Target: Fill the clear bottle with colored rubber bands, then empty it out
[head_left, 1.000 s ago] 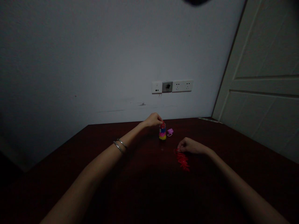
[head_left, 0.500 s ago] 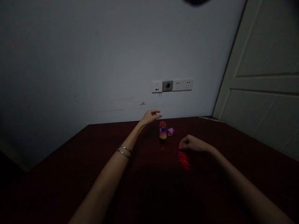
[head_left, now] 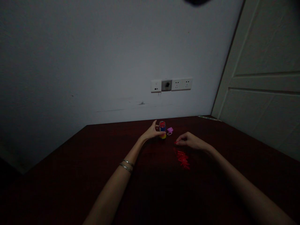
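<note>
A small clear jar (head_left: 162,126) stands upright near the back of the dark table, with red, blue and yellow bits visible in layers. My left hand (head_left: 151,132) is round its left side: the thumb lies across the front, and the fingers reach the left edge and partly behind. To the right, my right hand (head_left: 188,140) pinches a small red piece (head_left: 175,142) between thumb and fingertips, just above the table. A loose pile of thin red pieces (head_left: 182,159) lies below that hand; their exact kind is too dim to make out.
Beside the jar lies a purple lid-like piece (head_left: 170,130) with a pale loop. Behind the dark red table (head_left: 131,126) rises a wall with a row of sockets (head_left: 172,85). A panelled door (head_left: 260,84) is on the right.
My left hand has come down from above and left of the jar to its side, thumb across it. My right hand has lifted away from the red pile with one piece.
</note>
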Tool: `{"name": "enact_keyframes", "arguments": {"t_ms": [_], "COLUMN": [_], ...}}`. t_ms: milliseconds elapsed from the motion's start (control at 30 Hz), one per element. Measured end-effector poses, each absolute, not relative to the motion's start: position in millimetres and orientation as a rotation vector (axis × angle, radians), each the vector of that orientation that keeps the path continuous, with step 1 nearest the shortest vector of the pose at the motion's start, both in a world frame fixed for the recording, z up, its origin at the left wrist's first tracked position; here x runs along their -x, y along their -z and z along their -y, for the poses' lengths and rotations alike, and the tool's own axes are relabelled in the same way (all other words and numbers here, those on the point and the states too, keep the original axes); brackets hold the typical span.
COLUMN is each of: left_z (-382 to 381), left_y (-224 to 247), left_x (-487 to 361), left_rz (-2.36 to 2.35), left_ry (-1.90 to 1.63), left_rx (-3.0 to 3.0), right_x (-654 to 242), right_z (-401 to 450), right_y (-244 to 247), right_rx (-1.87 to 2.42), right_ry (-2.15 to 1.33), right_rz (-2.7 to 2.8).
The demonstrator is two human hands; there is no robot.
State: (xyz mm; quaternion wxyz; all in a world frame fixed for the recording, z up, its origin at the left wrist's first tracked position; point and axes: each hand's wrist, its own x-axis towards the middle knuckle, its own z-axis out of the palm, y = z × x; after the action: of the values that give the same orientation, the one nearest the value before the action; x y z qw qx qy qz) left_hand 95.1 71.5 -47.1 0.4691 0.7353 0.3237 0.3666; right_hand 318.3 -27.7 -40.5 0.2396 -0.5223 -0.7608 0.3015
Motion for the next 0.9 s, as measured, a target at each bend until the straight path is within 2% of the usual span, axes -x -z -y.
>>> {"name": "enact_keyframes", "arguments": {"t_ms": [233, 500, 900], "left_z": [-70.2, -72.1, -71.0], "left_y": [68.3, 75.7, 77.9], "left_x": [-105.5, -105.6, -106.6], "left_rz": [-0.722, -0.902, -0.895], "left_ry": [-0.945, -0.983, -1.008], "left_rx": [-1.859, -1.99, -1.99], "right_x": [-305.8, -287.0, -258.0], "right_z": [23.0, -10.7, -49.9], "right_y": [19.7, -22.0, -53.7], "right_rx": [1.301, 1.228, 1.461], "right_ry": [-0.749, -0.562, -0.228], "right_rz": [1.979, 1.893, 2.435]}}
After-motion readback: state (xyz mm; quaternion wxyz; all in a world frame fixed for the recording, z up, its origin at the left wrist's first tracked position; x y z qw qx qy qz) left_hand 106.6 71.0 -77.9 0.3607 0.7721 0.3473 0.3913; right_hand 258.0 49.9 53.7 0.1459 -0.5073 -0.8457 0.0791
